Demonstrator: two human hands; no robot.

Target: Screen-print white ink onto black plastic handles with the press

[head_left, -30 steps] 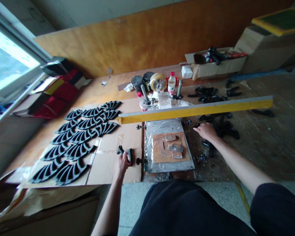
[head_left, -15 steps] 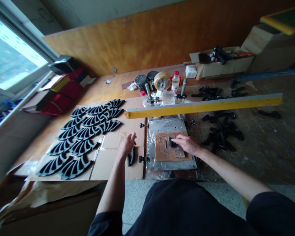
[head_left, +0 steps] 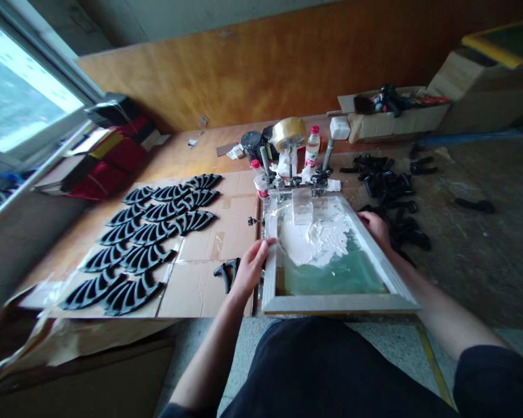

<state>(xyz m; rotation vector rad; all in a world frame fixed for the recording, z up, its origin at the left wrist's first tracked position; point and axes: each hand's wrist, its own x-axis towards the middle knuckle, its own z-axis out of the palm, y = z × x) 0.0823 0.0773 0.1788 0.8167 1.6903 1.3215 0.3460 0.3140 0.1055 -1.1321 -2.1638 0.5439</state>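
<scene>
A screen-printing frame (head_left: 340, 303) with a pale metal border and greenish mesh lies low over the printing base in front of me. White paste (head_left: 316, 241) is spread thickly over the upper part of the mesh, and a clear block (head_left: 303, 208) sits at its top. My left hand (head_left: 251, 267) grips the frame's left edge with thumb and forefinger. At the right edge, my right hand (head_left: 377, 231) is closed on the frame, its fingers partly hidden. The base plate and the piece on it are covered. Left of my left hand, black handle-like parts (head_left: 227, 274) lie on cardboard.
Rows of black fan-shaped parts (head_left: 135, 290) cover the cardboard on the left. Loose black handles (head_left: 387, 186) are piled on the right. Behind the frame stand a clamp post (head_left: 328, 154), a tape roll (head_left: 289, 133), a bottle (head_left: 312, 147) and a black tub (head_left: 251, 145).
The raised frame has swung down over the base, hiding the plate and the black piece. My right hand has left that piece for the frame's right edge; my left hand has moved to its left edge.
</scene>
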